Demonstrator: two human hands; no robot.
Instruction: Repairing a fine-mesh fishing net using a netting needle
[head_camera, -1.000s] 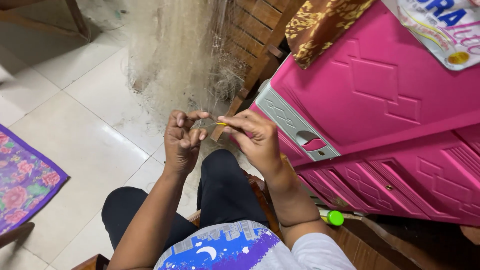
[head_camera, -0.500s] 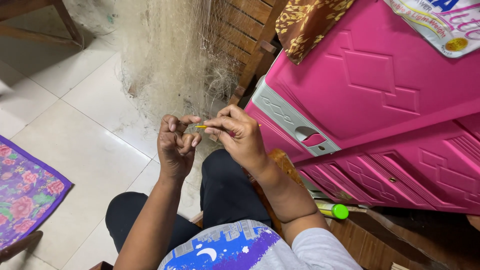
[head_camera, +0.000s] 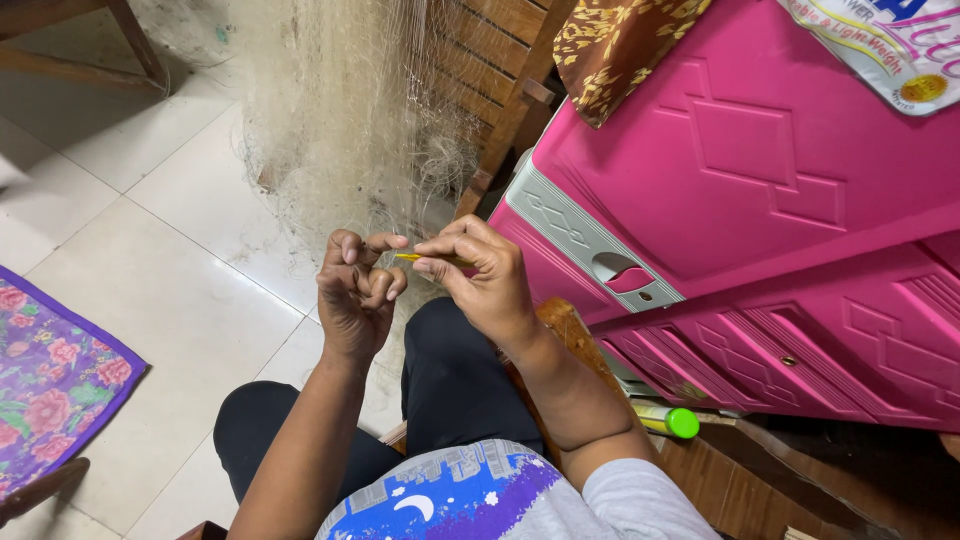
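Item one, my hands: left hand (head_camera: 358, 290) raised before my knees, fingers curled tight, pinching strands of the fishing net (head_camera: 340, 130); right hand (head_camera: 480, 275) just beside it, thumb and forefinger pressed on a thin yellow netting needle (head_camera: 408, 257) pointing toward the left. Item two, the net: fine, pale, translucent mesh hanging bunched over the tiled floor (head_camera: 150, 250), beside the pink plastic cabinet (head_camera: 760, 200).

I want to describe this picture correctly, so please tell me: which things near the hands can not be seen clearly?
- Yellow tool, head view: only a short piece shows; the right hand covers the rest.
- Net strands at the left hand: too fine to trace; curled fingers hide any grip.
- Green-capped container: mostly hidden under the pink cabinet.
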